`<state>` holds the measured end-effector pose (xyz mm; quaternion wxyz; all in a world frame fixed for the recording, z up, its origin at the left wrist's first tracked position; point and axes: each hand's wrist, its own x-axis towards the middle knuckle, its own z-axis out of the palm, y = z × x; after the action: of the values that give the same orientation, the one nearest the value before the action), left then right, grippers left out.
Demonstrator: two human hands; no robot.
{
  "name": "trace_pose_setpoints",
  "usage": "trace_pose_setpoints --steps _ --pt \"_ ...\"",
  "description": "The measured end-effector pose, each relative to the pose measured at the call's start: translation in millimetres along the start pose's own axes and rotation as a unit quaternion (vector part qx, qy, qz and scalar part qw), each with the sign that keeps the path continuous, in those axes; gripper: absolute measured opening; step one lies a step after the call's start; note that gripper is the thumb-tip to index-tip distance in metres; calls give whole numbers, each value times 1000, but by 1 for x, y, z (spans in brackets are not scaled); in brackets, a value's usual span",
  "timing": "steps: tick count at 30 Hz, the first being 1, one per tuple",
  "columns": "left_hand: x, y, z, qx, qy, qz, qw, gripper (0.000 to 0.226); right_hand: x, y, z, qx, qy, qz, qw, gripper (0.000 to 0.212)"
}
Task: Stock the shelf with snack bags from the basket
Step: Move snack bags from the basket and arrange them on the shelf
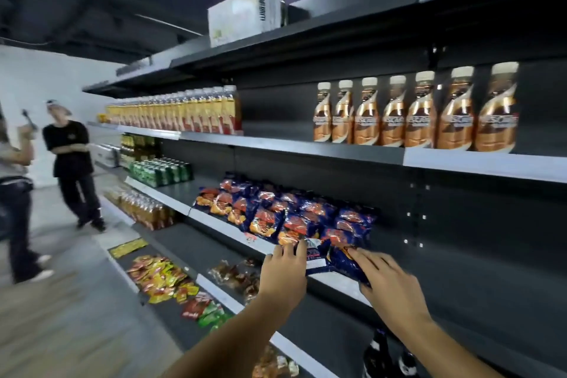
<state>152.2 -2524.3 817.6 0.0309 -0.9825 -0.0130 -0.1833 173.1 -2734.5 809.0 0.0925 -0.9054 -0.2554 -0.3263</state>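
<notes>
Dark metal shelving (445, 224) with pale price strips runs along our right, under a black ceiling, and a grey floor stretches off to the left. We reach both arms to the middle shelf, where a pile of dark blue snack bags with orange and red print (285, 212) lies heaped toward the front edge. Our left hand (283, 276) rests on the near end of that pile, its fingers (302, 250) curled over the top of a blue bag with a white label panel (316, 258) that sits at the shelf lip. Our right hand (389, 279) lies just beside it, its fingers stretched out fairly straight and pressing on another blue snack bag (346, 261) that overhangs the edge. One shelf up stand a row of brown and copper drink bottles with cream caps (417, 110) and, further left, a long row of yellow and red juice bottles (184, 113). A white shrink-wrapped carton (245, 15) sits on the top shelf. Lower down lie yellow, red and green sachets (165, 279) and green cans (162, 172). Two people stand well apart from us on the left, one in black clothes (70, 163).
</notes>
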Motion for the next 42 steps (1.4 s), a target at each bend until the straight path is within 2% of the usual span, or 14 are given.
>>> trace_pose_setpoints --steps 7,20,25,34,42 --pt "-15 -52 -5 1 1 -84 996 71 35 -41 34 50 -33 -67 996 90" --pt "-12 -51 10 -10 14 -101 995 65 47 -35 41 56 -51 -89 993 87" --pt "16 -24 20 -6 19 -66 998 70 40 0 39 46 -46 -67 996 87" --pt "69 85 41 -23 38 58 997 72 1 110 15 -16 -38 4 999 88" --pt "90 156 50 -30 23 114 993 67 -32 182 8 -51 -40 55 996 87"
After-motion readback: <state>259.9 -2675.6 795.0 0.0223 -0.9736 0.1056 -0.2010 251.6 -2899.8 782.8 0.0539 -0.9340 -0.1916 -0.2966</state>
